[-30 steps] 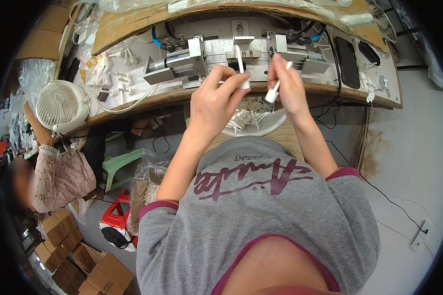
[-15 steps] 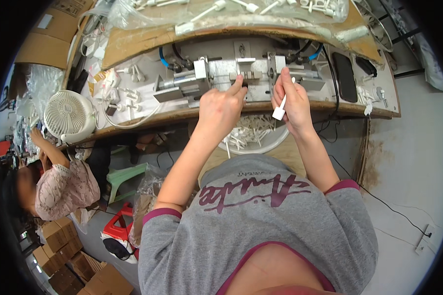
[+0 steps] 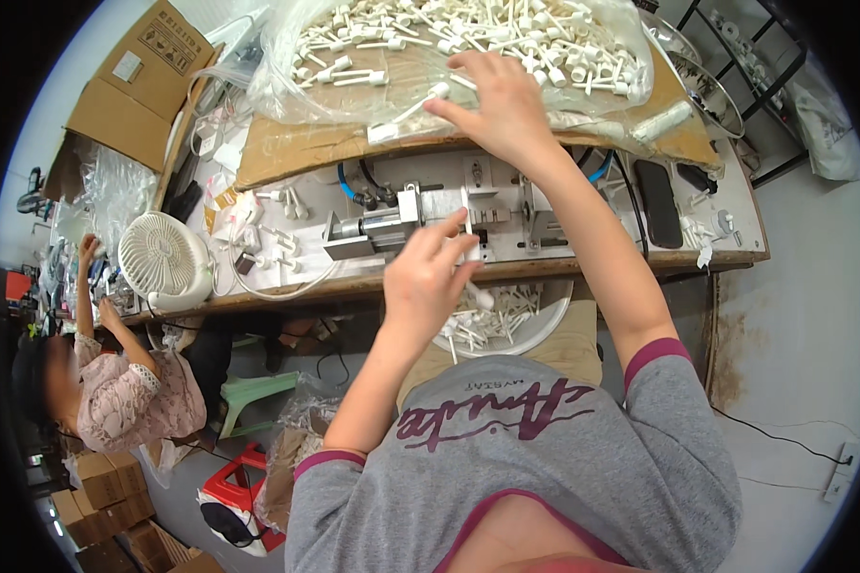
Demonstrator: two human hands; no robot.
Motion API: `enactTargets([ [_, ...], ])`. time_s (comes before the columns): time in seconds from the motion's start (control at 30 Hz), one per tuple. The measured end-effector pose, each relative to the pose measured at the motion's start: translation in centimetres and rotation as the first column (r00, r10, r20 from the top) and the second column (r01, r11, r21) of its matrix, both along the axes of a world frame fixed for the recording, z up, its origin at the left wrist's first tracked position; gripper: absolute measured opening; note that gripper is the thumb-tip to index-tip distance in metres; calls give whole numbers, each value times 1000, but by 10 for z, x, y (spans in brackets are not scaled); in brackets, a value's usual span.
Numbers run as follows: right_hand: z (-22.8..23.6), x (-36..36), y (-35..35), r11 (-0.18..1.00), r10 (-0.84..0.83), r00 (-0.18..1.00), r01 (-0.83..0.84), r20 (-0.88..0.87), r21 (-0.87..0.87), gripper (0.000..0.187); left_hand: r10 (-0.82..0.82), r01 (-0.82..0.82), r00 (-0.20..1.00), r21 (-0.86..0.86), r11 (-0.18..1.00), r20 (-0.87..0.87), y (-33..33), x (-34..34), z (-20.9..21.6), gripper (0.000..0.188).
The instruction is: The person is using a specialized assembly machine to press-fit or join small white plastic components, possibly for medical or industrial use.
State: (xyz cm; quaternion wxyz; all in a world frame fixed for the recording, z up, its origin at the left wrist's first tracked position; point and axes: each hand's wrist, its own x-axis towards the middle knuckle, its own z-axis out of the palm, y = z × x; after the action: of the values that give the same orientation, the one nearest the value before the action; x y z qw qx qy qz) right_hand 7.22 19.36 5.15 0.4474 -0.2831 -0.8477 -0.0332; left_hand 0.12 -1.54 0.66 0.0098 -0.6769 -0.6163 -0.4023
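My left hand (image 3: 424, 279) is at the front of the metal clamping fixture (image 3: 487, 216), its fingers curled around a slim white plastic stick (image 3: 467, 225). A blurred white cap end (image 3: 483, 299) shows just below the thumb; whether it belongs to that same stick I cannot tell. My right hand (image 3: 505, 103) stretches over the cardboard to the near edge of a heap of white capped plastic sticks (image 3: 564, 48) on clear plastic film. Its thumb and fingers are spread, with nothing seen between them. A capped stick (image 3: 413, 108) lies beside the right thumb.
Below the bench edge, a round white bowl (image 3: 551, 329) holds many similar sticks. To the left stand a white fan (image 3: 162, 263) and a cardboard box (image 3: 134, 91); a black phone (image 3: 657, 202) lies right of the fixture. Another person (image 3: 139, 401) sits at far left.
My right hand has moved from beside the fixture up to the heap, and the stick it held is out of its fingers. My left hand has drawn back slightly. The view has shifted, showing more heap.
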Motion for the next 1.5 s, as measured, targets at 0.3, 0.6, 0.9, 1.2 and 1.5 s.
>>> enactTargets([
  [0.3,-4,-6,9,938,299,912,-227,280,-262,18,-71,26,959,-166,986,-273,12,4,-44,27],
  [0.6,3,26,-10,585,202,759,-601,-619,-545,26,-49,9,970,-165,986,-238,17,5,-41,26],
  [0.9,-22,52,-115,147,-105,577,-796,-810,-587,33,-154,90,940,214,973,304,22,22,4,45],
  [1.2,-53,84,-112,389,-117,730,-591,-674,-707,36,-95,99,990,-32,995,104,0,16,-2,35],
  [1.5,-46,106,-116,408,-115,837,-451,-535,-794,30,-5,-60,950,-198,978,-314,10,10,-33,26],
])
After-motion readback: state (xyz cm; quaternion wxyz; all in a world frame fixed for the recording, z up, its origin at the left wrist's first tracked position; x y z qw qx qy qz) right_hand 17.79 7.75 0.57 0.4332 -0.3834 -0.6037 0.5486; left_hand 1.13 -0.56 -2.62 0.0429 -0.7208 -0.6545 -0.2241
